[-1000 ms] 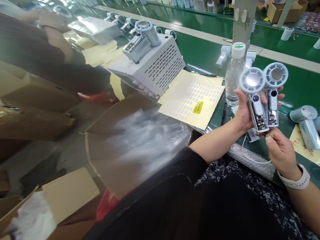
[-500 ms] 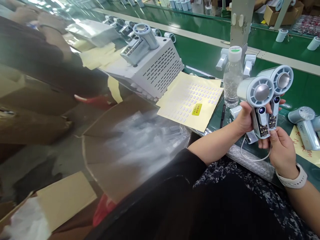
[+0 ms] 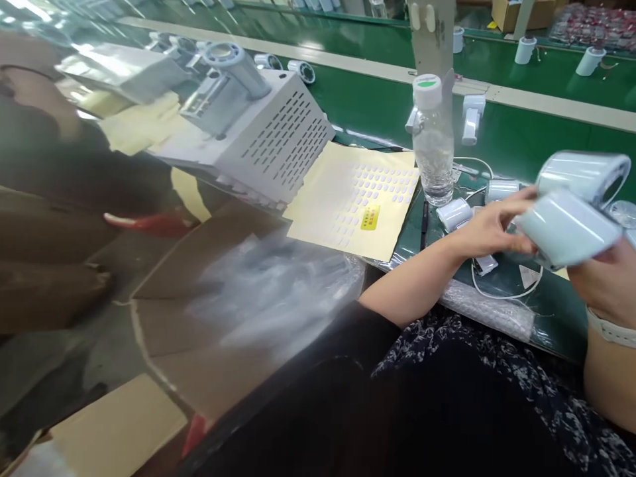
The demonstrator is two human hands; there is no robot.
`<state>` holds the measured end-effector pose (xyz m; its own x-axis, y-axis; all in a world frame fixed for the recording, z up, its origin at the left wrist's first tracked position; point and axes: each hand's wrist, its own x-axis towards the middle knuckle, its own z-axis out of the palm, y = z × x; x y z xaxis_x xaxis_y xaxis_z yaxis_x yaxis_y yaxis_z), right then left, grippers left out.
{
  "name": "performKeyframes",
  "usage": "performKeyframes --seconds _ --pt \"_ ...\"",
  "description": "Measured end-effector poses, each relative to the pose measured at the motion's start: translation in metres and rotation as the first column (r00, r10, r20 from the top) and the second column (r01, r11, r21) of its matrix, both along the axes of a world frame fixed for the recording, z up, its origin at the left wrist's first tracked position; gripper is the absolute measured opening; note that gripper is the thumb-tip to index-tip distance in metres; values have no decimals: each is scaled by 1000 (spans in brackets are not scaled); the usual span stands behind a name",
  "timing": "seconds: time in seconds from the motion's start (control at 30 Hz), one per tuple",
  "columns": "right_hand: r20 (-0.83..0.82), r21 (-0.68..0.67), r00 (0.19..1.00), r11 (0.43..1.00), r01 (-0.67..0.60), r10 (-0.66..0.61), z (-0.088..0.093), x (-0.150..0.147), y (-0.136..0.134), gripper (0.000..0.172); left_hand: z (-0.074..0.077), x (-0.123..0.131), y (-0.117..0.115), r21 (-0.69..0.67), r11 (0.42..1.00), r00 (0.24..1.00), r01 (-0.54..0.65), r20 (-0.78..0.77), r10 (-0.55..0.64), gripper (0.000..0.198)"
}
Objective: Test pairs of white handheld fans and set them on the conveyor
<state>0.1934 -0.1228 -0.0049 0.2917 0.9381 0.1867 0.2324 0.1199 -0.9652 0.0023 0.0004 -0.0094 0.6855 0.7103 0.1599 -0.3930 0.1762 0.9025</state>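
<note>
Item: two handheld fans (image 3: pixel 566 228), pale blue, aloft at 3 o'clock of the view, above the green counter (image 3: pixel 497 132)

Change: a second ago both stood upright, faces to the camera, handles gripped in the left hand; now the barrels lie tilted sideways, shifted toward 3 o'clock

Left hand (image 3: pixel 489 228): released, fingers stretched flat, tips touching the nearer barrel

Right hand (image 3: pixel 603 281): beneath the fans, grip hidden, cannot tell

Judgement: the pair seems to pass from left hold to right

Nearby: water bottle (image 3: pixel 432 142) at 11 o'clock of the left hand; sticker sheet (image 3: pixel 355 199) at 9 o'clock; white cable (image 3: pixel 504 296) at 6 o'clock
</note>
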Motion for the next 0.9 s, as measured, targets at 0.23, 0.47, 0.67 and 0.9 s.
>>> performKeyframes --seconds 0.23,0.47,0.67,0.9 --pt "-331 -75 937 993 89 -110 4 -10 6 50 -4 5 8 -347 932 993 -104 9 114 63" --pt "-455 26 889 998 57 -39 13 -16 4 36 6 0 -5 -170 985 996 27 84 -13 80" --pt "-446 26 891 994 102 -80 15 -18 4 39 3 2 -3 -122 991 997 48 59 -41 75" --pt "-491 -9 865 993 117 -106 15 -18 5 37 -1 5 -2 -99 990 994 97 60 -92 69"
